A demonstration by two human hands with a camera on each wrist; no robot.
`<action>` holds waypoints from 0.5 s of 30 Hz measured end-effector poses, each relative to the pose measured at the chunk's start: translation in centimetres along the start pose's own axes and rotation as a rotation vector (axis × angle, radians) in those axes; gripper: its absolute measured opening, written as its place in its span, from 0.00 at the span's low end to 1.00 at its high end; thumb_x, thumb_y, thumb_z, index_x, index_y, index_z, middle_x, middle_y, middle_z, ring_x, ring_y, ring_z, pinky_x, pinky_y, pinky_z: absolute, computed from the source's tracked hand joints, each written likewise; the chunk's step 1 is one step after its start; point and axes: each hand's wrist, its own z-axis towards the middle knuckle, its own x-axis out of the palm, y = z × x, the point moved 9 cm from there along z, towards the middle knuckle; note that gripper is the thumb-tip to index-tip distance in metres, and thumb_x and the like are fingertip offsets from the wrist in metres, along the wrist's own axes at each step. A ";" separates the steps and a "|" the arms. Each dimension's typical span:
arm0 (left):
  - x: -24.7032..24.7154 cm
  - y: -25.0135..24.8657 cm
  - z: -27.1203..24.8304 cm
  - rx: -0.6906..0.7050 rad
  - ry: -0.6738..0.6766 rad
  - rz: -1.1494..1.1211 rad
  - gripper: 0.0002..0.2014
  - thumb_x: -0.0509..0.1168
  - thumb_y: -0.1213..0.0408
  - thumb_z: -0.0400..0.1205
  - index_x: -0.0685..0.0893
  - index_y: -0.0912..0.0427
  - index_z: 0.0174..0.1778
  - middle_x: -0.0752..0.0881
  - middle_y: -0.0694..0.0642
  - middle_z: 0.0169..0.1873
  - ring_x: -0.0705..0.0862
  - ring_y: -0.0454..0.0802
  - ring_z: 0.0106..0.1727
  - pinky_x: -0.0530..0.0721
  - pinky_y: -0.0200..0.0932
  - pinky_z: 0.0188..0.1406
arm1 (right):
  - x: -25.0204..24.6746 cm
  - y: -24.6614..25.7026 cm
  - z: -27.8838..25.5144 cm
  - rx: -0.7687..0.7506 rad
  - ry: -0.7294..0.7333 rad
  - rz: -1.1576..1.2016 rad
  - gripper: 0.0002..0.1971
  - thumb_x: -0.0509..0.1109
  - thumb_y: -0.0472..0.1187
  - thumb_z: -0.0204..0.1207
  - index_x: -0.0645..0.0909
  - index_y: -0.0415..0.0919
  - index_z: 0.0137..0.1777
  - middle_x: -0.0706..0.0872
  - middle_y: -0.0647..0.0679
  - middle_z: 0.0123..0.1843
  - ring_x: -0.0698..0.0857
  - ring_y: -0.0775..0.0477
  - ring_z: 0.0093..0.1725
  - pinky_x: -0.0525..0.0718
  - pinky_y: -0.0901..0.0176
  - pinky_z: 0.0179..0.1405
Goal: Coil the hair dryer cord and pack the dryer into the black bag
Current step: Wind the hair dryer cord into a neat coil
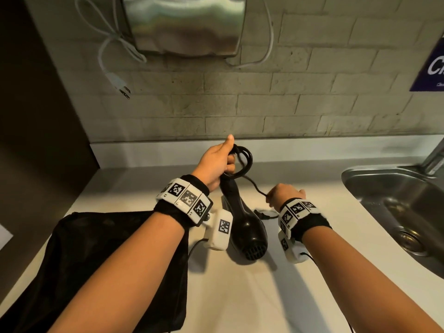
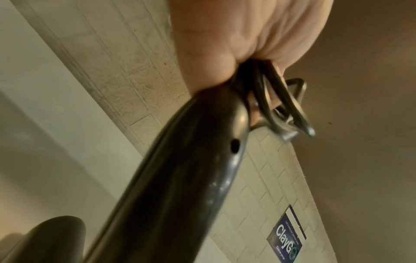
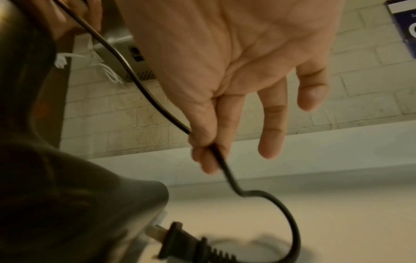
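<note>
Black bag (image 1: 101, 248): flat on the counter (image 1: 240, 296), far left, under the left forearm.
Left hand (image 1: 216, 164): fist round the dryer (image 1: 247, 227) handle top and the finished cord (image 1: 254, 186) loops.
Dryer axis: handle up and away, body down on the counter, between the hands.
Right hand (image 1: 284, 192): thumb and forefinger pinch the loose cord; other fingers (image 3: 271, 124) straight.
Coming move: the tail goes up-left to the left hand.
Right wrist only: plug (image 3: 186, 242) by the dryer.

steel sink (image 1: 374, 186), wall hand dryer (image 1: 185, 25), blue sign (image 1: 430, 68).
</note>
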 end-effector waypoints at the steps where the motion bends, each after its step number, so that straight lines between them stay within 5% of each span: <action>1: -0.1 0.0 -0.1 -0.002 0.010 -0.005 0.16 0.55 0.52 0.84 0.71 0.54 0.32 0.66 0.44 0.13 0.63 0.38 0.14 0.63 0.28 0.15 | 0.6 -0.5 0.1 0.027 0.038 -0.034 0.07 0.64 0.42 0.75 0.84 0.48 0.47 0.88 0.49 0.50 0.83 0.45 0.55 0.65 0.46 0.68; 7: -0.5 0.2 -0.1 0.020 0.009 0.031 0.15 0.57 0.52 0.83 0.72 0.53 0.31 0.66 0.43 0.15 0.62 0.37 0.15 0.64 0.28 0.15 | 0.4 1.0 -0.7 -0.119 0.005 -0.081 0.14 0.61 0.39 0.76 0.80 0.50 0.59 0.86 0.48 0.58 0.81 0.44 0.60 0.67 0.45 0.68; 11: 0.0 -0.1 0.2 0.073 0.019 0.064 0.15 0.59 0.56 0.83 0.71 0.54 0.29 0.67 0.42 0.14 0.62 0.37 0.14 0.63 0.28 0.14 | -3.2 5.5 -4.6 -0.429 0.043 0.481 0.28 0.64 0.27 0.70 0.71 0.49 0.69 0.81 0.48 0.66 0.78 0.46 0.66 0.76 0.59 0.60; 15: 0.8 -0.4 0.4 0.137 0.053 0.159 0.09 0.61 0.63 0.82 0.76 0.55 0.35 0.70 0.44 0.11 0.64 0.36 0.13 0.67 0.30 0.18 | -6.9 8.6 -8.2 -0.657 0.140 0.891 0.25 0.56 0.15 0.69 0.76 0.33 0.63 0.83 0.49 0.48 0.82 0.63 0.44 0.78 0.81 0.40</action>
